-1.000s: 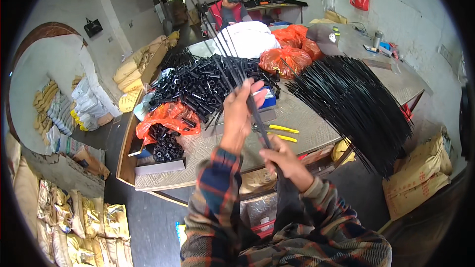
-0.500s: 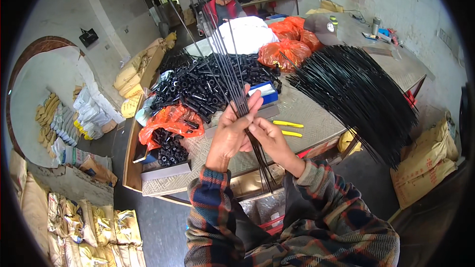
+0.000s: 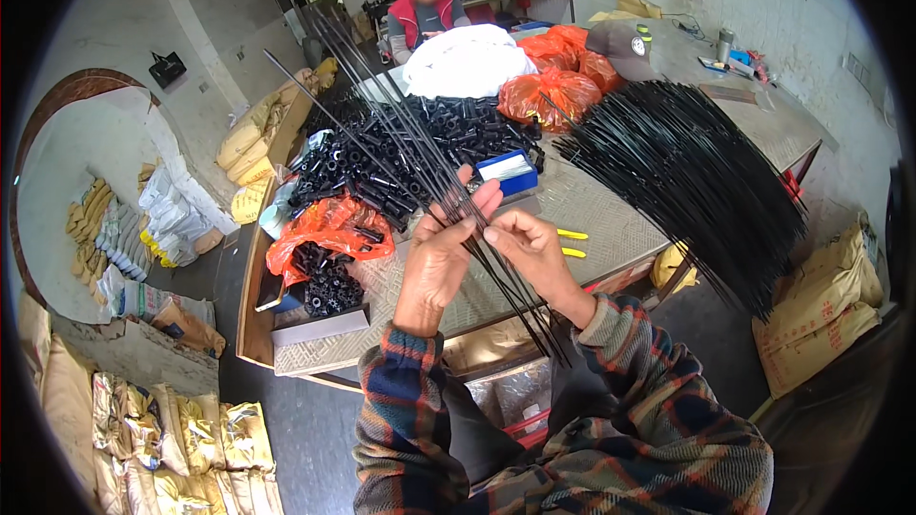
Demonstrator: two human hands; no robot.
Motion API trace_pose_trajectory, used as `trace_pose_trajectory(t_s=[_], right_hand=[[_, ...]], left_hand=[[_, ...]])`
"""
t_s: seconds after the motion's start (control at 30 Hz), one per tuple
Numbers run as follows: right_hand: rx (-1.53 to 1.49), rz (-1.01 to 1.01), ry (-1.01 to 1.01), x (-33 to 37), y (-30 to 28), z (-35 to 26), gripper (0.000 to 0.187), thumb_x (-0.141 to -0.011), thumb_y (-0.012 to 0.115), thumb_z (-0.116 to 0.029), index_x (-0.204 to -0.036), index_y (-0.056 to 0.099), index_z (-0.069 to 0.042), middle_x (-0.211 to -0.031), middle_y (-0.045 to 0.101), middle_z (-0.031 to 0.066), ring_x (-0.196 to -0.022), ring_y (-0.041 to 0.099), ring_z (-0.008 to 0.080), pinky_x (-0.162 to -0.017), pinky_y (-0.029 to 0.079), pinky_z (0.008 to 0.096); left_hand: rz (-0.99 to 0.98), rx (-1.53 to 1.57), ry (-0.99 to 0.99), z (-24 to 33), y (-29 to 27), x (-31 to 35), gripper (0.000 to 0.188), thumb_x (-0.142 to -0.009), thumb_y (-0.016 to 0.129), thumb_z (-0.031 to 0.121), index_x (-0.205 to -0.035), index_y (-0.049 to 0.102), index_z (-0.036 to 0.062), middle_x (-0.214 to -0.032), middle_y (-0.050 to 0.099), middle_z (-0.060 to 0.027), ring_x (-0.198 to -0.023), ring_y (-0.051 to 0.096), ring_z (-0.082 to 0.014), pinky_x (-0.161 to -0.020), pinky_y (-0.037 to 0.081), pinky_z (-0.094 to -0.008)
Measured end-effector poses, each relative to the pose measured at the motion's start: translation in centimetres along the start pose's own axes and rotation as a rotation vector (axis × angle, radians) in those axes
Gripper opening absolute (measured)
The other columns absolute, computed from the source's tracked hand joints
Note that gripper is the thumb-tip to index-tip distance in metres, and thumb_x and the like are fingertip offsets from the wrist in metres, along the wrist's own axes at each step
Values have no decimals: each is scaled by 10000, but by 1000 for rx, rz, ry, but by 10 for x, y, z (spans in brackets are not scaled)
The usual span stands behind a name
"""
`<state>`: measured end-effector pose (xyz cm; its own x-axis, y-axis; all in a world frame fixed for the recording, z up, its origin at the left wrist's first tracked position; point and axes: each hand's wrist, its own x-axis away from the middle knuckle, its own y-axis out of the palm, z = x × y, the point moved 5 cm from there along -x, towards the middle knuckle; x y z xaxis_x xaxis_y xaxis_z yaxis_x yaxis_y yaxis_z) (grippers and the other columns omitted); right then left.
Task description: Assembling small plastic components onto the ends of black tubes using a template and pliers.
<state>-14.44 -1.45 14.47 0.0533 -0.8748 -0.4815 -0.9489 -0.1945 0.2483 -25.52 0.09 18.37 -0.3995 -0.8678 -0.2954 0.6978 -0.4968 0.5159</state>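
Note:
A loose bundle of thin black rods (image 3: pixel 389 126) slants from upper left to lower right across my hands. My left hand (image 3: pixel 437 262) is closed around the bundle, palm turned up, with fingertips showing beyond the rods. Thumb and fingers of my right hand (image 3: pixel 530 253) pinch rods at the bundle's right side, close to the left fingertips. One rod on the left splays away from the rest. Behind the hands lies a heap of short black tubular parts (image 3: pixel 382 157) on the table. A large stack of similar black rods (image 3: pixel 692 186) lies to the right, overhanging the table edge.
Yellow-handled pliers (image 3: pixel 572 243) and a blue box (image 3: pixel 508 174) lie just beyond my right hand. Orange plastic bags (image 3: pixel 551 100), a white cloth bundle (image 3: pixel 468 62) and a cap (image 3: pixel 620 46) are farther back. A person (image 3: pixel 426 14) sits across the table. Sacks (image 3: pixel 821 315) stand at right.
The rod bundle has tilted, its upper ends swinging left and its lower ends right. My right hand has shifted slightly right. The person across has come more fully into sight.

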Motion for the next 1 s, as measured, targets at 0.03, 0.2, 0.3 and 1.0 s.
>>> trace_pose_trajectory(t_s=[0.03,0.2,0.3,1.0], right_hand=[[-23,4,2,0,1,-3,69,-871,603,-73,-831,561,-34,-754,512,-81,-693,434,-15,-590,348,150],[831,140,-253,14,13,-27,159,-786,682,-112,-872,571,-39,-721,553,23,-609,538,96,-513,401,246],[986,180,-440,22,23,-44,213,-747,699,-148,-890,570,-58,-786,554,80,-586,557,186,-497,418,311],[37,-127,318,36,17,-6,182,-927,496,-157,-1050,468,-26,-675,534,-1,-521,526,54,-441,407,180]], left_hand=[[19,45,1,1,1,-2,472,-868,558,81,-1298,393,-21,-1279,476,-215,-1199,465,-305,-1021,364,-403],[255,63,-3,-6,-4,-7,381,-901,521,114,-1222,440,-74,-1212,521,-227,-1146,512,-307,-971,422,-389],[255,-35,36,-12,-16,-6,331,-916,472,75,-1208,457,-80,-1201,534,-221,-1114,539,-297,-912,469,-364],[105,43,-16,-10,2,3,427,-924,483,130,-1307,378,-25,-1323,439,-199,-1222,445,-285,-996,396,-377]])
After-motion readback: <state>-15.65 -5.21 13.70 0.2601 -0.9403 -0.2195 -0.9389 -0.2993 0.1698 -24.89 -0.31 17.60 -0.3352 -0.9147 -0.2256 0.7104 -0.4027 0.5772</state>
